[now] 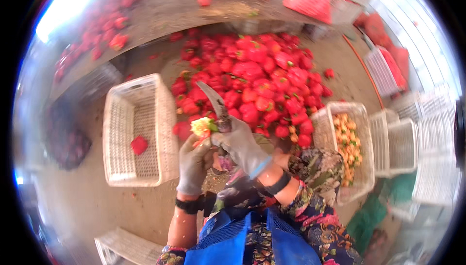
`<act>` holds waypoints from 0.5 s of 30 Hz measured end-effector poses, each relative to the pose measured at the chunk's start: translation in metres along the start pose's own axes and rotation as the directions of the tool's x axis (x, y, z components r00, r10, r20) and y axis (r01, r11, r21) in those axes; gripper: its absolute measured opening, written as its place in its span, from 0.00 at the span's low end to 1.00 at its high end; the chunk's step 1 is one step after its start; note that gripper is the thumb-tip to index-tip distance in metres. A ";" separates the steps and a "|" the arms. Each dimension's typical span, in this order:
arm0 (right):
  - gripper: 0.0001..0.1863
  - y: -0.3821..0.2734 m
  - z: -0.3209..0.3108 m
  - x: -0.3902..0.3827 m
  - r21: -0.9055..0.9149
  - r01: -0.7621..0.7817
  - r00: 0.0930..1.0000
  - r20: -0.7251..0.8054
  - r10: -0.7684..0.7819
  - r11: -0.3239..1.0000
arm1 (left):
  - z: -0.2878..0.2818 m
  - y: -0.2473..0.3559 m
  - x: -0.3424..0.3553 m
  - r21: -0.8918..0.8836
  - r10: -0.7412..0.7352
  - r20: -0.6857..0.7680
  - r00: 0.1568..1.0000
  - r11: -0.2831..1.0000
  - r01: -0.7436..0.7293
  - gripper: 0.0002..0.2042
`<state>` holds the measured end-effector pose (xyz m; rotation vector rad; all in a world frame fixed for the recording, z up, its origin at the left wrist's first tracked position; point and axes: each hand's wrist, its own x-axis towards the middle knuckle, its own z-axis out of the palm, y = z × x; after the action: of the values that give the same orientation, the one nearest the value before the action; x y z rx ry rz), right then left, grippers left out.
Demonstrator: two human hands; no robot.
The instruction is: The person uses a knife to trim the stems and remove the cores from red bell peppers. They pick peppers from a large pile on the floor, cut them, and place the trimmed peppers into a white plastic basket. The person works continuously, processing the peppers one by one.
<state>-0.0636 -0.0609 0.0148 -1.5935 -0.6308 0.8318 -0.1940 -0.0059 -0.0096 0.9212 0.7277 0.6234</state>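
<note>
Both my hands wear grey gloves and meet in front of my lap. My right hand (241,144) is wrapped round the dark handle of a curved knife (213,99), whose blade points up and away to the left. My left hand (193,162) is closed, with a pale yellow pepper core (200,126) at its fingertips, showing some green and orange-red. The right fingers touch or nearly touch it too. Beyond my hands lies a big heap of red peppers (252,66) on the floor.
At left, a white plastic crate (110,134) holds one red pepper (139,145). A crate (367,168) of yellowish cores stands at right, near stacked white crates (403,143). A raised ledge (160,15) bears more peppers at the back. A low white stool (131,245) stands front left.
</note>
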 end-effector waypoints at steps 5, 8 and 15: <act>0.14 0.014 -0.014 0.017 0.235 -0.110 0.992 0.088 0.092 0.966 | 0.014 0.001 0.020 -0.076 -0.181 0.079 0.980 0.979 0.187 0.06; 0.13 -0.012 -0.017 0.019 -0.055 0.033 0.999 0.039 -0.031 0.998 | 0.004 -0.014 0.035 0.282 0.256 0.286 0.924 0.899 -0.336 0.08; 0.14 -0.012 -0.027 0.018 -0.518 0.326 0.934 0.047 -0.354 0.791 | 0.026 0.003 0.036 -0.151 -0.088 0.113 0.990 0.983 0.105 0.08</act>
<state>-0.0305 -0.0614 0.0253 -1.8942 -1.1406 0.3533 -0.1529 0.0097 -0.0066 0.7632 0.6154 0.5340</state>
